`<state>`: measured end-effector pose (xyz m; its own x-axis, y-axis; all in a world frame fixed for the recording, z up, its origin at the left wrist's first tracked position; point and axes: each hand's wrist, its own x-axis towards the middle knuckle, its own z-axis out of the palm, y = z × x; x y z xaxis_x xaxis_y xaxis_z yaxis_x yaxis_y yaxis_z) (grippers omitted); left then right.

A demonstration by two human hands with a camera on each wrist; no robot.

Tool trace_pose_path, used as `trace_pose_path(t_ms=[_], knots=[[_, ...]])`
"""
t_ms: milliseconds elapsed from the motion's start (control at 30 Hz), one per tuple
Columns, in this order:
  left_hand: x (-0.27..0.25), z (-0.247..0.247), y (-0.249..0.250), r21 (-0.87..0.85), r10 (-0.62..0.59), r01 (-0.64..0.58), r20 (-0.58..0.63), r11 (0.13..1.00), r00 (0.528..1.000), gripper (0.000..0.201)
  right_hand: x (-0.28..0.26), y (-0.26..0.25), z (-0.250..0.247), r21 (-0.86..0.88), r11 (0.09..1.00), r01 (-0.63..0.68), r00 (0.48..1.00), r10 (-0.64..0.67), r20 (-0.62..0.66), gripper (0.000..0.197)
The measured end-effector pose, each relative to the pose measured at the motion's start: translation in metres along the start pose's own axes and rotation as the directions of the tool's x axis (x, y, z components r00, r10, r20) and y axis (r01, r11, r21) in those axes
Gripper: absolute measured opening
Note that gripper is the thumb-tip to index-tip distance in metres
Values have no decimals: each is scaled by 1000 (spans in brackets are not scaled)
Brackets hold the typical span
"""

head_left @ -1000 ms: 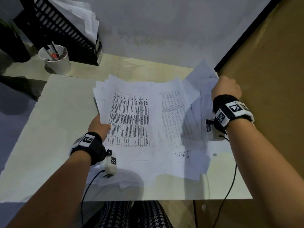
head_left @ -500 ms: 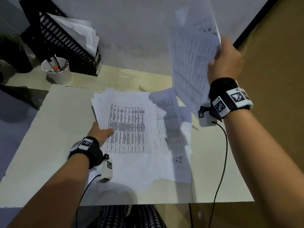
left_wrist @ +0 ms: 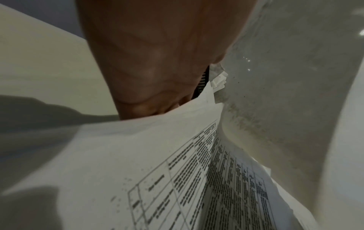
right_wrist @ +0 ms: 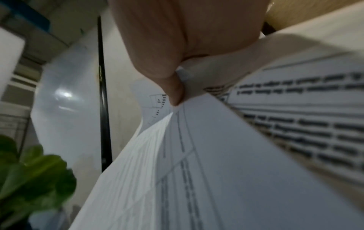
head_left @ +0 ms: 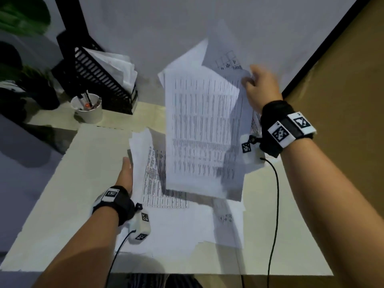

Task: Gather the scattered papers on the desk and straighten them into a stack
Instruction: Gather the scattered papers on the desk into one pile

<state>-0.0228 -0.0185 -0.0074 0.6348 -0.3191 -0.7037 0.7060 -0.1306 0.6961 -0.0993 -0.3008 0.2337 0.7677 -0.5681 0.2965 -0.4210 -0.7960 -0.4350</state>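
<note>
My right hand [head_left: 249, 81] pinches the top corner of several printed sheets [head_left: 203, 129] and holds them in the air, hanging down over the desk. In the right wrist view the thumb [right_wrist: 173, 87] presses on those sheets [right_wrist: 226, 163]. A loose pile of papers [head_left: 176, 225] lies spread on the pale desk [head_left: 62, 204]. At the pile's left edge my left hand [head_left: 125, 173] lies with its fingers straight, and the paper edge curls up against them. The left wrist view shows the palm [left_wrist: 149, 62] with the fingers hidden behind the pile [left_wrist: 138, 171].
At the back left stand a black file rack [head_left: 99, 80] holding papers and a white cup of pens [head_left: 88, 110]. Green plant leaves [head_left: 20, 21] sit at the far left. A brown panel [head_left: 342, 80] borders the desk's right side. Wrist-camera cables hang over the desk's near edge.
My right hand lifted sheets from the desk's right side and swung them leftward over the pile. My left hand slid forward along the pile's left edge.
</note>
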Motion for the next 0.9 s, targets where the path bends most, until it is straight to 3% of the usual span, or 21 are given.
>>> trace_pose_path(t_ms=[133,267,300,400,467,533,700,833,900], knots=[[15,-13,-13,43,-44,42,44,998,998,97,-22,32,73,-53,990,-128,983,134,123,22],[36,-17,-32,247,-2,8,-24,969,1000,138,-60,51,153,51,948,-315,924,293,247,30],[36,-14,-35,319,29,-9,-57,948,998,134,-66,54,170,101,918,-384,895,343,286,31],[39,-11,-42,551,164,-35,-187,834,969,81,-82,55,205,172,787,-593,763,480,432,42],[42,-9,-45,592,215,-44,-222,805,951,58,-94,56,217,165,695,-700,652,526,546,54],[44,-8,-47,587,246,-63,-237,807,940,48,-107,56,225,151,645,-749,593,552,586,55],[48,-4,-47,563,248,-57,-268,824,931,43,-139,51,229,244,696,-675,707,514,486,38],[50,-4,-47,548,229,-54,-256,835,939,52,-152,39,228,255,681,-687,636,394,663,49],[49,-6,-48,549,234,-60,-253,834,939,53,-152,34,232,225,733,-642,619,323,716,49]])
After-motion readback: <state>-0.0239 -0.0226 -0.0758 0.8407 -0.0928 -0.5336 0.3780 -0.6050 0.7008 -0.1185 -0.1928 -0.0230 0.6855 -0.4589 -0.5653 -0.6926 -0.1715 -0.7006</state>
